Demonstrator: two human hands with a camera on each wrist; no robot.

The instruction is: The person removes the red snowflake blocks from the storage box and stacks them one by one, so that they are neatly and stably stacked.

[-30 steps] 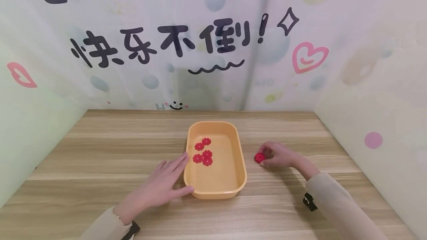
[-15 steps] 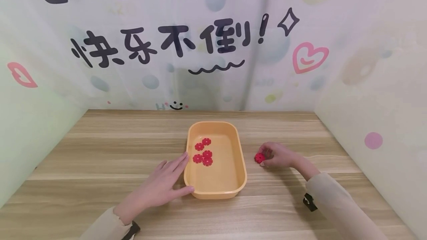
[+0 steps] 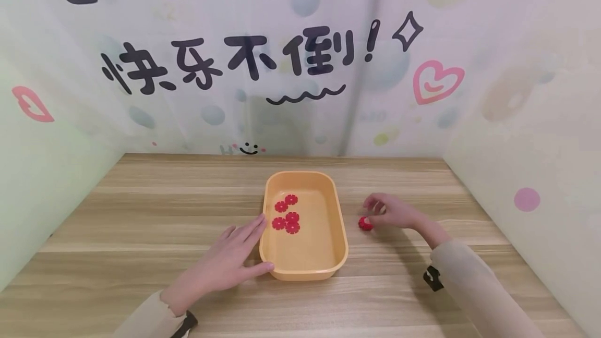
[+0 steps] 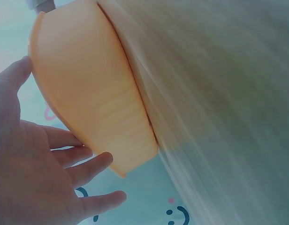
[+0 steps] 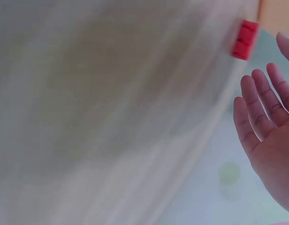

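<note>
A shallow yellow-orange plastic tray (image 3: 305,275) stands on the wooden table. My left hand (image 3: 230,257) touches its left rim with straight, spread fingers; the left wrist view shows the fingertips along the tray's outer side (image 4: 88,84). Inside, several red notched flower-shaped discs (image 3: 292,228) lie flat in the left half. Right of the tray, a small stack of red notched discs (image 3: 364,224) sits on the table. Just beside it hovers my right hand (image 3: 392,212), holding nothing. In the right wrist view its extended fingers are apart from the red stack (image 5: 245,40).
The wood-grain table (image 3: 188,197) extends on both sides of the tray. A printed white cloth wall (image 3: 291,119) closes off the back, and a pale wall (image 3: 540,145) stands at the right. Both wrists carry dark straps (image 3: 433,278).
My right hand has let go of the red disc stack, its fingers rising and spreading slightly, while the stack stays on the table. The left hand and tray have not moved.
</note>
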